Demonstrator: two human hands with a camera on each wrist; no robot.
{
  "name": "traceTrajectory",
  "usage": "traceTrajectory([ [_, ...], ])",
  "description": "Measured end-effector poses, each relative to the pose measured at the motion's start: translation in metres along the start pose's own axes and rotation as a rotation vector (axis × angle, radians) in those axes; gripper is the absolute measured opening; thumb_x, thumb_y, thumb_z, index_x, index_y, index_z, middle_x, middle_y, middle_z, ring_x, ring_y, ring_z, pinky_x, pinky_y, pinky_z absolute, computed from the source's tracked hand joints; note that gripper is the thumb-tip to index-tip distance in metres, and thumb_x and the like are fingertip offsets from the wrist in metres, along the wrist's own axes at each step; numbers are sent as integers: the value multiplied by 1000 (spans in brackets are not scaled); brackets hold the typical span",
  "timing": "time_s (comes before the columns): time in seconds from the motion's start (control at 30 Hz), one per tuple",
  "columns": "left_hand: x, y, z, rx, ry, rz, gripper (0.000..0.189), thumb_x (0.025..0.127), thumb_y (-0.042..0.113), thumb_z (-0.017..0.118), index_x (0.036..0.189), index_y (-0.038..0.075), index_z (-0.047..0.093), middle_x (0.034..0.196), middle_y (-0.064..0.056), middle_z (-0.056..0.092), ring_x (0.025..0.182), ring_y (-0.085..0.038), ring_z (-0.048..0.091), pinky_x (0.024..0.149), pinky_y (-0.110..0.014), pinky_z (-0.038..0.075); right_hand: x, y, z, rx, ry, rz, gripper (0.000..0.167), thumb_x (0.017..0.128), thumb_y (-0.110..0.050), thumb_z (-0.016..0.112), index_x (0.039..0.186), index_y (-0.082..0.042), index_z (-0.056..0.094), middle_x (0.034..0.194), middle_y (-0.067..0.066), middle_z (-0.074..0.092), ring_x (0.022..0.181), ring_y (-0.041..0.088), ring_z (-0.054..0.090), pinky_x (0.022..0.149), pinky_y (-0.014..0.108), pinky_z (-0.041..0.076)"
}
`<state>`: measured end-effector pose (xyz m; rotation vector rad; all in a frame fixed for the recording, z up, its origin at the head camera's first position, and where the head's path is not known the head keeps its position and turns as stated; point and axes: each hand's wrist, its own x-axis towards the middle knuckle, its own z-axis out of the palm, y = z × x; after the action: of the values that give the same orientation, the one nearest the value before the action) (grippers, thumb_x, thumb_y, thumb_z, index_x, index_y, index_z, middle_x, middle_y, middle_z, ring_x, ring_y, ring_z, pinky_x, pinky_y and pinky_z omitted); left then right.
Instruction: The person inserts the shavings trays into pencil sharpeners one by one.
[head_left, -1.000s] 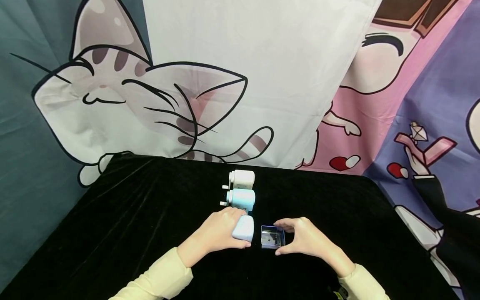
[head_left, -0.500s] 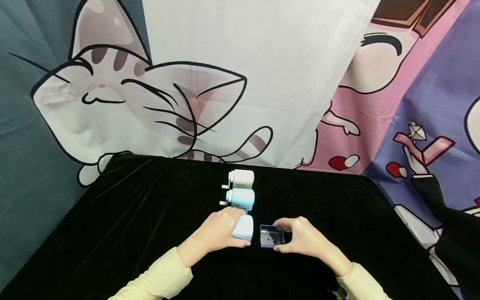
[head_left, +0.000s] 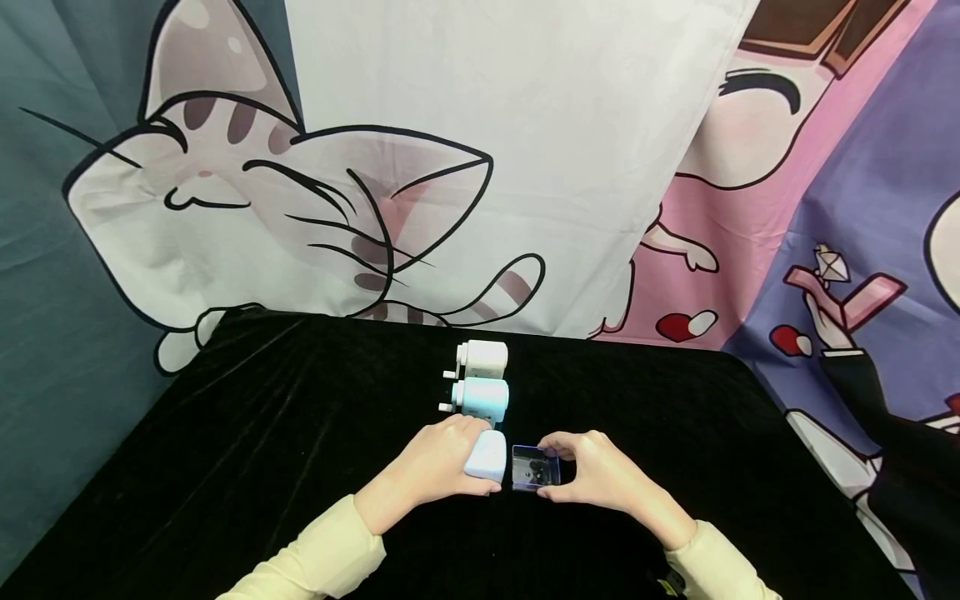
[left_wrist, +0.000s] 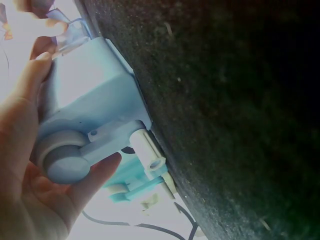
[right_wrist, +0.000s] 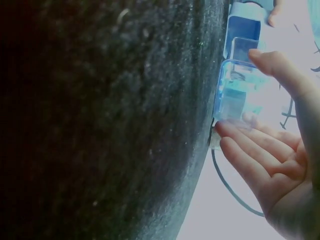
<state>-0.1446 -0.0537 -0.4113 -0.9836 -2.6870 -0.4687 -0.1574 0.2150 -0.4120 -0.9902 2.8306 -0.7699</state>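
A pale blue crank pencil sharpener sits on the black cloth, and my left hand grips its body from the left. In the left wrist view the crank handle shows beside the palm. My right hand pinches a clear, blue-tinted shavings drawer between thumb and fingers. The drawer stands just right of the sharpener with a small gap in the head view. In the right wrist view the sharpener's end has a dark blue opening facing the drawer.
Behind the held sharpener stand a light blue crank sharpener and a white one in a row, handles to the left. Black cloth covers the table. A printed cartoon curtain hangs behind.
My right hand has moved the drawer left, closer to the sharpener, narrowing the gap. My left hand and the sharpener have stayed in place.
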Motion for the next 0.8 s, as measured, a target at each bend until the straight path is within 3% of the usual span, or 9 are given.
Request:
traceTrajectory([
  [0.8,-1,-2,2,-2,20,23,64,72,55,76,113,9,57,100,-3,67,85,-11,60,70,-25,53,6,-7,5,-9,-24,-29,50,72,-43,81,108,-12,67,100,-2,73,89,3,67,77,24,56],
])
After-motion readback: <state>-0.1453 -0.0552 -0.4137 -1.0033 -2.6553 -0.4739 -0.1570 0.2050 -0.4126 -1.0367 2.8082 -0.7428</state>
